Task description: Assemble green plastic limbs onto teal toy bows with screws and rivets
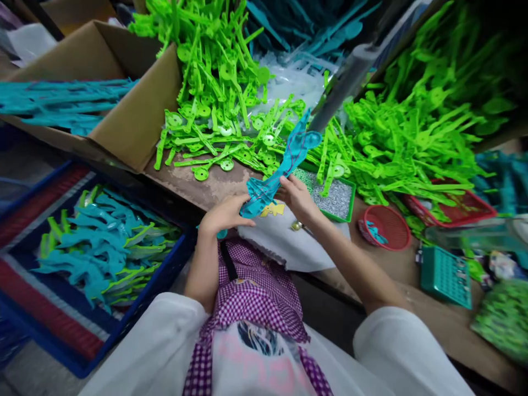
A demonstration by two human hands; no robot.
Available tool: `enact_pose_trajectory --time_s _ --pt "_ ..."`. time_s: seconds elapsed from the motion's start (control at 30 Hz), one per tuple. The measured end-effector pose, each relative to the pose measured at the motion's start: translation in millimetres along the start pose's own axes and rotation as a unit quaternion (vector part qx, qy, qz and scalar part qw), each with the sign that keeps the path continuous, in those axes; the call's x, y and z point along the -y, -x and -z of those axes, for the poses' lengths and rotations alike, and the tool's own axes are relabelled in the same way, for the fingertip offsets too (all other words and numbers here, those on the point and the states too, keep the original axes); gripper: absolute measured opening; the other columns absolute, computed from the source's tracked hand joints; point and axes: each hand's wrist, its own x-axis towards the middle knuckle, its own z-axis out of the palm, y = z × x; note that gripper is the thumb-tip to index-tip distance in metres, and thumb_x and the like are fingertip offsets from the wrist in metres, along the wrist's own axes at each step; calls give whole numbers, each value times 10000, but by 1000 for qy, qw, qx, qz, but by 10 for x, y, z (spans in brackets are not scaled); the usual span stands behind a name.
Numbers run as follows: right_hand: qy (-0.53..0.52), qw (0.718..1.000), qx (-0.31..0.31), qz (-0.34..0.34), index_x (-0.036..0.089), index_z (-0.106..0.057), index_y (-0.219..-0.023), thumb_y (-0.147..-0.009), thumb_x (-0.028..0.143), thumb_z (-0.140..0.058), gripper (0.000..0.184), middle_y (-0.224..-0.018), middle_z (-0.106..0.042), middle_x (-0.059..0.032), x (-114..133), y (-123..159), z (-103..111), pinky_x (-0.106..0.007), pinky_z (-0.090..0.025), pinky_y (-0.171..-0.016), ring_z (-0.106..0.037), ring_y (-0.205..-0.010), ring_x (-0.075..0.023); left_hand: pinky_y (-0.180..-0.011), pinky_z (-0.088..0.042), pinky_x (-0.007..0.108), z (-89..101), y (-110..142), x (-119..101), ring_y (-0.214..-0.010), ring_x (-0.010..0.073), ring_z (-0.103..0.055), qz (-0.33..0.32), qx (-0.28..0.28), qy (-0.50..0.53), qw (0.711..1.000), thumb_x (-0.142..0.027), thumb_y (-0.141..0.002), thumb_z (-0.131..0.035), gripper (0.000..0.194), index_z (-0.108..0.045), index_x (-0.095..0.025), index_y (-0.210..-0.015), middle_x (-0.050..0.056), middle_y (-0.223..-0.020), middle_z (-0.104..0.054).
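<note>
A long, curved blue plastic part (291, 154) with thin dark-red lines along it is held up slantwise above the table edge. Its wide, ribbed lower end lies in my left hand (225, 214), with the fingers partly hidden behind it. My right hand (299, 198) pinches the part near its middle from the right side. Just beyond my right hand stands a green tray (353, 201) of small silvery pieces, apparently screws. Under my hands a white cloth (305, 250) with a yellow printed figure covers the table edge.
Bright green plastic parts (223, 82) are heaped at the back, with another green heap (396, 143) rightward. A grey cylindrical tool (346, 82) slants down between them. Left are a cardboard box (136, 121) and a blue crate (165, 275). A red basket (398, 228) and teal basket (445, 278) stand right.
</note>
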Motion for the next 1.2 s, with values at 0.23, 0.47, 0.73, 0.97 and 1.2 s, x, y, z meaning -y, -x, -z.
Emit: enact_pose_trajectory --time_s 0.23,0.47,0.73,0.97,1.2 --pt "438 893 -52 91 216 -682 -1175 -960 625 -487 502 -1115 -740 -132 -252 965 815 -461 -543 -896 -697 -991 -278 -732 -503 309 -607 255 -81 -801 225 -675 -12 -86 63 994 -450 -766 -811 410 -658 -181 -1035 39 -903 -719" --pt "675 705 -188 111 174 -688 -1188 -1028 429 -409 411 -1103 -718 -165 -998 1544 1276 -414 -469 -830 -622 -958 -287 -720 -532 306 -1132 482 -80 -774 219 -688 40 -54 106 992 -506 -719 -850 434 -641 -196 -939 12 -846 -721" --pt "656 693 -291 73 182 -714 -1098 -1016 435 -422 396 -1081 -723 -171 -830 1876 1641 -469 -386 -928 -599 -1026 -305 -791 -560 353 -1210 357 -307 -891 269 -716 45 -31 103 993 -494 -705 -877 525 -645 -197 -1070 48 -957 -744" --pt "101 951 -272 110 292 -510 -1380 -856 681 -607 660 -1364 -636 -126 -527 1383 765 -446 -540 -925 -673 -1121 -267 -834 -571 368 -1267 299 -321 -941 277 -723 -47 11 94 994 -480 -769 -840 491 -644 -192 -1115 69 -1015 -738" --pt "-110 962 -235 79 255 -609 -1003 -864 791 -479 569 -934 -702 -63 -78 626 389 -336 -553 -658 -680 -790 -185 -877 -581 398 -1128 342 -261 -1003 281 -710 -85 29 83 993 -439 -812 -814 518 -628 -189 -1226 92 -1087 -716"
